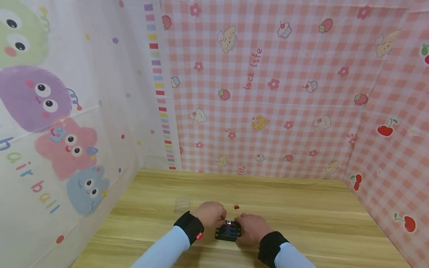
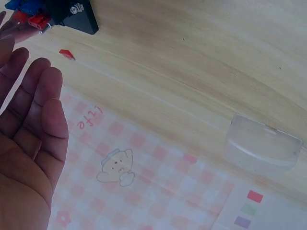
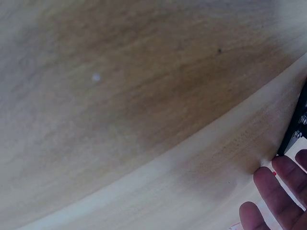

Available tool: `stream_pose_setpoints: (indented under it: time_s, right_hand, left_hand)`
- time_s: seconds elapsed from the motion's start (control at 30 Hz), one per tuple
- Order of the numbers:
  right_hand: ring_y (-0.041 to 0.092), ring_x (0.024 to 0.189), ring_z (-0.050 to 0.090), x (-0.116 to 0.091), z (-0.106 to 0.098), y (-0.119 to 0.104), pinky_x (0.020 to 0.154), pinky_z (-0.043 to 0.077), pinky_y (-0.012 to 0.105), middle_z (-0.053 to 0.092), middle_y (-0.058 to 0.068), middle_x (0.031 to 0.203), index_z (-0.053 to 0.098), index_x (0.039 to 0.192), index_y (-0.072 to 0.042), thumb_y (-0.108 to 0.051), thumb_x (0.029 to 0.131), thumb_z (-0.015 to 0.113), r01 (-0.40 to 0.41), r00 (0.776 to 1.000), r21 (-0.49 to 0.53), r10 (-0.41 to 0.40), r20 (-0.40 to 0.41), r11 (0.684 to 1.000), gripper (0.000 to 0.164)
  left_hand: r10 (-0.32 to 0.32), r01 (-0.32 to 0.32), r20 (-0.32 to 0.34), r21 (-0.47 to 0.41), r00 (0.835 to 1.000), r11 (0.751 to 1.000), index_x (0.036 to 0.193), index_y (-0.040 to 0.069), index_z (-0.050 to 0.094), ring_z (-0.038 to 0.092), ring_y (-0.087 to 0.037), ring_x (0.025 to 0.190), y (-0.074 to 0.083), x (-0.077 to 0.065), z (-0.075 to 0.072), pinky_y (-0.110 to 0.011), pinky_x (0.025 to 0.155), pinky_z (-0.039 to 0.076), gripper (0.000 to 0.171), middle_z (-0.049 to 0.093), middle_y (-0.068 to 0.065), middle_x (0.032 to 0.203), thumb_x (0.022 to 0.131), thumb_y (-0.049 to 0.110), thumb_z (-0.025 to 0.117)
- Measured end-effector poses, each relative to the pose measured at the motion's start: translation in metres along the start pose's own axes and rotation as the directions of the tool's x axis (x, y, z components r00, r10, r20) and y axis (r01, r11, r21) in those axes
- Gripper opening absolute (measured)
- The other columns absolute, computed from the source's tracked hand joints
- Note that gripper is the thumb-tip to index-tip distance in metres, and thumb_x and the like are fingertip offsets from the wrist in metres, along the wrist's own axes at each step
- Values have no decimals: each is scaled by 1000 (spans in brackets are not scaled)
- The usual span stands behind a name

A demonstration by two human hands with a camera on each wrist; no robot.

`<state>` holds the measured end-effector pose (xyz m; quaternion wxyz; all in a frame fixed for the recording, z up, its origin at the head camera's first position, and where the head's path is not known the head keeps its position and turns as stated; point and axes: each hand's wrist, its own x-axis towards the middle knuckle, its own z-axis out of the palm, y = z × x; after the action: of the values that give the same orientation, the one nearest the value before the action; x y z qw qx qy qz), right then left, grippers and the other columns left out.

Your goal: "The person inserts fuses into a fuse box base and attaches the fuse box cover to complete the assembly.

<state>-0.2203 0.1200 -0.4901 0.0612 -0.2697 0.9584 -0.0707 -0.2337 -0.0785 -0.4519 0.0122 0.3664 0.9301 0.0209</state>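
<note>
From where I stand, the black box [image 1: 225, 236] sits between the two hands on the worktop [image 1: 301, 208]. The right hand [image 1: 253, 227] holds its right side, thumb toward the near corner and fingers toward the far one. The left hand [image 1: 209, 215] has its fingers bent in at the far-left corner, thumb close to them; I can't tell whether they pinch anything. Just right of those fingertips a shiny metal bit [image 1: 229, 222] shows, with blue pieces [image 2: 31, 5] and red pieces [image 2: 39, 21] seated in the box. A loose red piece [image 1: 236, 206] lies a little beyond both hands' fingers, and a clear cover [image 1: 182, 204] rests left of the left hand.

For work this small, I'd have the right fingers brace the box flat, while the left fingertips work straight up and down, without tilting, so nothing snags or twists.
</note>
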Motion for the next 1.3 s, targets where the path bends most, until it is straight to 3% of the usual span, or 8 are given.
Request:
stream_pose_setpoints:
  time_s: [0.3,0.67,0.9,1.03,1.3]
  right_hand:
    - [14,79,58,0,0,2,78,51,39,62,1,98,66,123,-10,-41,71,83,-5,1000,-5,5,28,1000,63]
    - [15,78,57,-1,-2,1,79,51,39,61,2,98,66,123,-11,-41,72,84,-4,1000,-11,4,24,1000,63]
    - [16,81,58,-3,-6,2,81,52,41,63,3,103,66,124,-9,-51,68,84,-29,999,-4,29,23,1000,72]
    - [22,92,61,-4,-11,7,85,51,45,64,6,112,66,126,-10,-58,70,79,-66,997,6,66,26,998,75]
    - [27,99,65,-4,-19,17,83,53,46,66,9,113,69,122,-10,-58,78,74,-57,998,-46,56,-41,997,65]
  left_hand:
    - [6,-6,-7,24,1000,1000,83,18,74,53,-4,68,-2,1,-5,-22,65,45,7,64,11,77,88,22,75]
    - [-65,65,10,-8,998,998,90,18,76,51,-6,68,-7,4,-3,-23,68,47,5,62,10,79,90,23,75]
    - [-61,62,-11,17,998,998,94,18,76,53,-5,70,-12,5,-3,-24,69,48,9,63,9,83,90,25,75]
    - [-53,54,-36,35,998,998,95,18,75,56,-6,72,-14,5,-2,-25,70,49,10,63,8,84,89,26,75]
    - [-66,67,-45,23,997,997,100,17,74,56,-7,74,-16,4,-3,-26,72,50,15,62,6,88,89,28,75]
